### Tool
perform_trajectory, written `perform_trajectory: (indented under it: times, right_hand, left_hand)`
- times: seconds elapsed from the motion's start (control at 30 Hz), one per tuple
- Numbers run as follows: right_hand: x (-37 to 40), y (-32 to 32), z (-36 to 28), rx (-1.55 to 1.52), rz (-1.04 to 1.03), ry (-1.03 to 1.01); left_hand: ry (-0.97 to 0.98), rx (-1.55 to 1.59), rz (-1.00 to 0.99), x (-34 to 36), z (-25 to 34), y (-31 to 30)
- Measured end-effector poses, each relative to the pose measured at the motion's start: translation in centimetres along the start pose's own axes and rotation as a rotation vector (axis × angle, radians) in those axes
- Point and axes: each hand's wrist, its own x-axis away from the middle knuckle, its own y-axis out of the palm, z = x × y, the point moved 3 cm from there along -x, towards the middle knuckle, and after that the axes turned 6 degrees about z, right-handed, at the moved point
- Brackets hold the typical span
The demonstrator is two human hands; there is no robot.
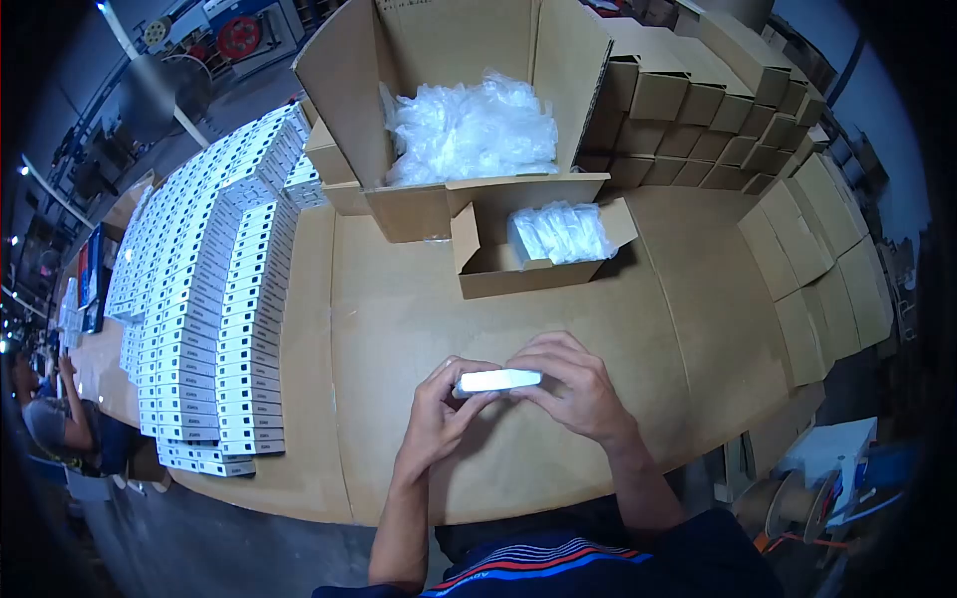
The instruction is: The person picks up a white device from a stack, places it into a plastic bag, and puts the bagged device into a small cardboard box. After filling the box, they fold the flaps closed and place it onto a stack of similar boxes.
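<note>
A small white box (500, 381) is held level between my two hands, over the cardboard-covered table near its front edge. My left hand (446, 404) grips its left end, and my right hand (570, 387) has its fingers closed on the right end. Beyond them stands a small open carton (528, 282) with plastic-wrapped pieces (563, 234) inside, on its right side. Behind that, a large open carton (409, 214) holds a heap of clear plastic bags (474, 130).
Long stacks of white boxes (199, 299) fill the left side of the table (389, 299). Brown cartons (698, 110) are piled at the back right, with folded cardboard (822, 264) at the right edge. Another person (70, 424) is at the far left.
</note>
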Motion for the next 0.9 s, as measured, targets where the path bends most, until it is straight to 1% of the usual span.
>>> perform_trajectory:
  times: [0.07,0.1,0.17,0.27,0.3,0.37,0.4,0.5,0.53,0.63,0.67,0.77,0.8,0.9]
  right_hand:
    - [-0.6,-0.5,-0.3,0.16,-0.04,-0.21]
    - [-1.4,-0.4,-0.6,0.215,-0.092,-0.248]
    - [-2.0,-1.0,-1.4,0.329,-0.215,-0.302]
    - [-3.1,-1.6,-1.7,0.374,-0.256,-0.303]
    - [-3.4,-1.9,-1.6,0.389,-0.27,-0.306]
    - [-4.4,-3.2,-1.0,0.343,-0.149,-0.306]
    - [-5.0,-3.7,-0.8,0.319,-0.089,-0.307]
    - [-6.6,-5.5,-0.7,0.26,0.197,-0.129]
    - [-7.2,-5.5,-1.2,0.248,0.335,-0.115]
    - [-7.6,-3.0,1.2,0.199,0.64,-0.051]
    - [-7.7,-2.3,2.0,0.279,0.668,-0.108]
    - [-8.5,-0.6,2.6,0.439,0.659,-0.158]
    - [-8.5,-0.2,2.9,0.452,0.654,-0.146]
    - [-8.8,0.5,3.0,0.451,0.631,-0.13]
  left_hand:
    - [-0.044,0.005,-0.041,-0.3,-0.1,0.0]
    - [0.008,-0.009,-0.03,-0.8,0.3,-0.5]
    - [0.09,-0.02,-0.008,-1.1,0.4,-0.4]
    - [0.098,-0.092,-0.028,-1.9,0.3,-0.7]
    - [0.061,-0.035,0.019,-2.4,0.5,-0.7]
    - [-0.021,0.084,0.111,-2.9,1.3,-0.4]
    - [0.008,-0.106,0.134,-3.1,2.1,-0.6]
    - [0.116,-0.333,0.16,-4.4,2.7,-0.5]
    - [0.197,-0.424,0.119,-4.9,2.7,-0.5]
    - [0.293,-0.731,0.055,-6.5,1.2,-0.4]
    - [0.304,-0.781,0.103,-7.0,1.2,-0.2]
    - [0.32,-0.818,0.123,-7.9,0.8,0.0]
    - [0.398,-0.876,0.124,-8.0,0.8,0.0]
    - [0.346,-0.818,0.126,-8.1,0.5,-0.3]
